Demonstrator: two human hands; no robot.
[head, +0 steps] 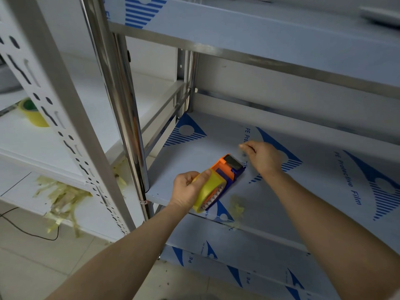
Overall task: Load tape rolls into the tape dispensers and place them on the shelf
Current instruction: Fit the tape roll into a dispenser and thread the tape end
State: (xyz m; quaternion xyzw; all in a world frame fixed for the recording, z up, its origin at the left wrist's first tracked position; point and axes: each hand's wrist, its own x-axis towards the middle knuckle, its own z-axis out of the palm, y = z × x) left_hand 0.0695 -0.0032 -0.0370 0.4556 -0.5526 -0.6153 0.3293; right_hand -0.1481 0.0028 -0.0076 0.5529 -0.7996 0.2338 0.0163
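Observation:
An orange and blue tape dispenser (pixel 229 167) with a yellow tape roll (pixel 211 189) mounted on it lies over the front left part of the steel shelf (pixel 303 191). My left hand (pixel 186 190) grips the yellow roll at the dispenser's near end. My right hand (pixel 263 156) hovers just right of the dispenser's head, fingers curled, thumb and forefinger pinched together around what looks like a clear tape end. Whether tape is really between them is blurred.
The shelf is covered in blue-printed protective film. A crumpled scrap of yellowish tape (pixel 237 207) lies near its front edge. A white rack on the left holds another yellow tape roll (pixel 33 112) and a heap of tape scraps (pixel 62 198). A steel post (pixel 127 131) stands between the racks.

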